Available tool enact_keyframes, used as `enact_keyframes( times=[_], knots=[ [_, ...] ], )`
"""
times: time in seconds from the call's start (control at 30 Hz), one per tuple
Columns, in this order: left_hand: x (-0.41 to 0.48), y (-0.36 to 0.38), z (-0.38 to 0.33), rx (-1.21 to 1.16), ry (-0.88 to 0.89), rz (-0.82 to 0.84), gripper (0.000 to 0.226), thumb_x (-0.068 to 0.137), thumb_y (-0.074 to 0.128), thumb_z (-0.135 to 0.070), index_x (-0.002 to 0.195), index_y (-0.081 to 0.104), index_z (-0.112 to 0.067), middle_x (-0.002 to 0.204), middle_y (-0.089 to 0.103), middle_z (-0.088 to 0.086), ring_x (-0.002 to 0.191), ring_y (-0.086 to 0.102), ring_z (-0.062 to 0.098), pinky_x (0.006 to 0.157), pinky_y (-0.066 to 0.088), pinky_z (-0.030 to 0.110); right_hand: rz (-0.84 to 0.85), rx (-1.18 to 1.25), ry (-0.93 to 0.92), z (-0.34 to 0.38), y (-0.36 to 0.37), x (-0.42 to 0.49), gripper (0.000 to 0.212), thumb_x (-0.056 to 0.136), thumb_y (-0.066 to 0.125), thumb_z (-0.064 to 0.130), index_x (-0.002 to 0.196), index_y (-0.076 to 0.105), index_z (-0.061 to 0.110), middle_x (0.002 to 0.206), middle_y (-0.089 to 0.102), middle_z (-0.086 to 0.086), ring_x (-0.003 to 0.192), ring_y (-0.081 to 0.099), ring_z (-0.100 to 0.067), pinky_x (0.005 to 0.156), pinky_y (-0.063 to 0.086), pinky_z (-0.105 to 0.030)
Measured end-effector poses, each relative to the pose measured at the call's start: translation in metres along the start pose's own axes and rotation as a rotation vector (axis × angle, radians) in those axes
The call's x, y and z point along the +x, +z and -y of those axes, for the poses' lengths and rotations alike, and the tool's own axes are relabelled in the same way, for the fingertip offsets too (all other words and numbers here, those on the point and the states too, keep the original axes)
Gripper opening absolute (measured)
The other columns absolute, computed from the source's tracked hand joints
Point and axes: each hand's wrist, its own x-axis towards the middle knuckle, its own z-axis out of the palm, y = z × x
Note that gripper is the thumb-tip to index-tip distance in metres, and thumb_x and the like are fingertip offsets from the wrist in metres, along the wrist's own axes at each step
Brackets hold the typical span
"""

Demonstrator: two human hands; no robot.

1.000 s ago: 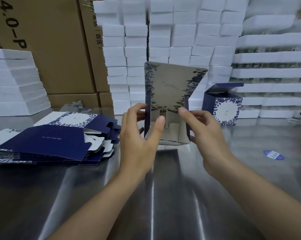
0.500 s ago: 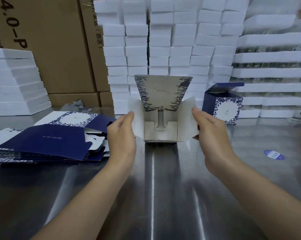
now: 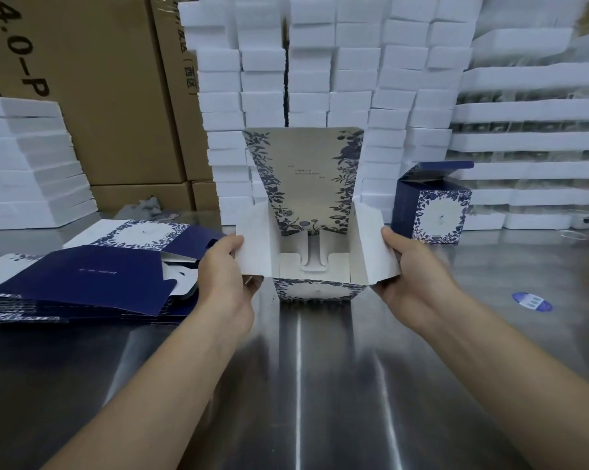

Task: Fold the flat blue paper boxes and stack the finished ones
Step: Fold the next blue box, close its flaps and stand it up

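Observation:
An opened blue-and-white paper box (image 3: 315, 288) stands on the steel table (image 3: 296, 385) in front of me, its printed lid flap upright and its white inside showing. My left hand (image 3: 227, 278) grips the box's left side flap. My right hand (image 3: 410, 273) grips the right side flap. Both flaps are spread outward. A pile of flat blue boxes (image 3: 82, 276) lies to the left. One folded box (image 3: 433, 206) with its lid ajar stands at the back right.
Stacks of white foam blocks (image 3: 320, 79) wall off the back of the table, with more at the far left (image 3: 25, 164) and right. Brown cartons (image 3: 93, 89) stand behind the flat pile. A round blue sticker (image 3: 532, 301) lies on the table at the right.
The box went from narrow and half-flat to squared open on the table. My hands moved apart from its middle to the two side flaps and spread them outward.

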Motion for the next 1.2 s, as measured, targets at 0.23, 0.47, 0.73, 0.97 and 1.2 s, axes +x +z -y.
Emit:
enact_keyframes(
  times=[0.23,0.47,0.73,0.97,1.2],
  knots=[
    [-0.008,0.004,0.002,0.185,0.308,0.019,0.023,0.102,0.057,-0.030,0.082,0.065,-0.023,0.083,0.065,-0.005,0.080,0.056,0.018,0.063,0.045,0.030,-0.199,-0.422,-0.674,0.007,0.005,-0.011,0.018,0.100,0.068,0.021,0.118,0.065,0.020,0.108,0.063,0.005,0.090,0.059,-0.004,0.075,0.045,-0.019],
    [-0.030,0.010,0.009,0.416,0.700,0.179,0.030,0.104,0.055,-0.019,0.075,0.049,-0.014,0.063,0.039,-0.012,0.063,0.033,0.010,0.061,0.030,0.033,0.063,-1.127,-1.533,-0.010,0.030,-0.063,0.017,0.094,0.061,0.011,0.105,0.073,0.014,0.100,0.068,-0.002,0.094,0.062,-0.026,0.081,0.046,-0.040],
    [-0.043,0.010,0.018,0.634,0.901,0.316,0.024,0.092,0.050,-0.012,0.072,0.037,-0.012,0.060,0.032,-0.008,0.056,0.029,0.010,0.052,0.023,0.028,0.086,-1.586,-0.726,-0.006,0.021,-0.057,0.031,0.094,0.043,0.020,0.116,0.064,0.024,0.120,0.073,-0.004,0.108,0.067,-0.040,0.088,0.057,-0.047],
    [-0.050,0.011,0.025,0.698,0.936,0.449,0.017,0.091,0.049,-0.012,0.075,0.047,-0.008,0.065,0.038,0.008,0.058,0.030,0.010,0.052,0.025,0.033,0.015,-1.727,-0.459,-0.010,0.000,-0.026,0.033,0.097,0.046,0.027,0.124,0.065,0.027,0.123,0.068,-0.008,0.112,0.064,-0.038,0.079,0.042,-0.039],
    [-0.054,0.013,0.027,0.584,0.860,0.519,0.016,0.092,0.050,-0.010,0.080,0.051,0.001,0.068,0.039,0.017,0.066,0.032,0.034,0.056,0.024,0.043,0.080,-1.698,-0.358,-0.008,-0.004,-0.017,0.036,0.089,0.047,0.030,0.120,0.064,0.033,0.123,0.064,-0.008,0.111,0.063,-0.039,0.091,0.054,-0.043]
  ],
)
